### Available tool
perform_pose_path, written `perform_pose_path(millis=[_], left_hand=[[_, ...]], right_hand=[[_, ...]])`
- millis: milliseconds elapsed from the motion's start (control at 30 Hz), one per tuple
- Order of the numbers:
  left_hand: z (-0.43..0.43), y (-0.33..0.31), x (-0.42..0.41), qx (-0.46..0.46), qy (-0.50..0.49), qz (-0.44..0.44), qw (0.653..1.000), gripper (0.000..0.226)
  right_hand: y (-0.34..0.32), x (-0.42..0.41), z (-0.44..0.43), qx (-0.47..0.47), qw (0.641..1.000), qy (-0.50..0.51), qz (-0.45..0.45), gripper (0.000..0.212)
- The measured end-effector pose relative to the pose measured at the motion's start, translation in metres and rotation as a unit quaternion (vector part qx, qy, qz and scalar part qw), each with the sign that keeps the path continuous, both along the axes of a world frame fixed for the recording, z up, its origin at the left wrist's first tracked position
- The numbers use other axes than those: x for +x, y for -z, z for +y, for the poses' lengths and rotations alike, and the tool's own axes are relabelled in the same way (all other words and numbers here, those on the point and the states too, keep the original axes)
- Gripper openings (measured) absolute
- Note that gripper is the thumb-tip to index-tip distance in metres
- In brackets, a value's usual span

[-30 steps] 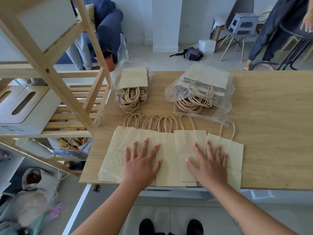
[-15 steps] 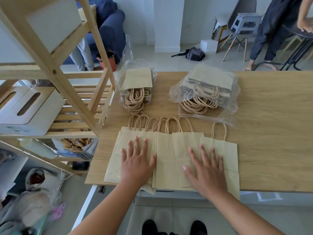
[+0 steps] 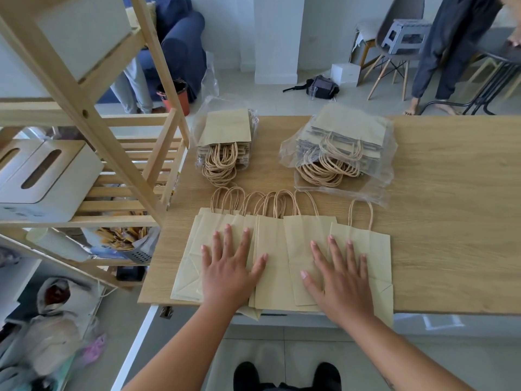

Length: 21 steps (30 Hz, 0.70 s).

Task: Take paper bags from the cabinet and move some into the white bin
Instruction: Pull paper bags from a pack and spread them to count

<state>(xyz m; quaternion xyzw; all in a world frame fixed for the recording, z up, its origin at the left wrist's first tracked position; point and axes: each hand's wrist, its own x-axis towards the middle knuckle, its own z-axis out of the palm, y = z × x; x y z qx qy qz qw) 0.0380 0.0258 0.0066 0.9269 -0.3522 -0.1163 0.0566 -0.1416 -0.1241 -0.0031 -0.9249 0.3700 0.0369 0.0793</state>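
Several flat beige paper bags [image 3: 275,249] with twine handles lie fanned out in an overlapping row along the near edge of the wooden table [image 3: 451,221]. My left hand [image 3: 229,266] rests flat, fingers spread, on the left bags. My right hand [image 3: 339,273] lies flat on the right bags. Neither hand grips anything. Two more bag stacks in clear plastic wrap sit farther back: a smaller one [image 3: 225,142] on the left and a larger one [image 3: 342,145] to its right. The bags' lower ends hang slightly over the table edge.
A wooden shelf unit [image 3: 84,114] stands against the table's left side, holding a white box with a slot [image 3: 42,179]. Bags and clutter lie on the floor below left. Beyond the table are chairs, a black pouch and a person standing at the far right.
Both hands have slid toward each other, pushing the fanned bags into a tighter row. The rightmost bag has moved left and straightened.
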Motion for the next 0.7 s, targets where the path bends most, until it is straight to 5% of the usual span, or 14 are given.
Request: perform_pose_path(millis=[333,567,700], left_hand=[[0.002,-0.024,0.013,-0.042,-0.046,0.026,0.998,0.080],[0.032,-0.033,0.049,-0.091,-0.193,0.108,0.971,0.085],[0.041,-0.034,0.047,-0.129,-0.239,0.152,0.950,0.086]], right_hand=[[-0.019,-0.004,-0.022,0.044,0.998,-0.011,-0.048,0.078],[-0.010,-0.063,-0.067,0.066,0.975,0.167,-0.133,0.084],[-0.002,-0.074,-0.068,0.063,0.980,0.141,-0.123,0.082]])
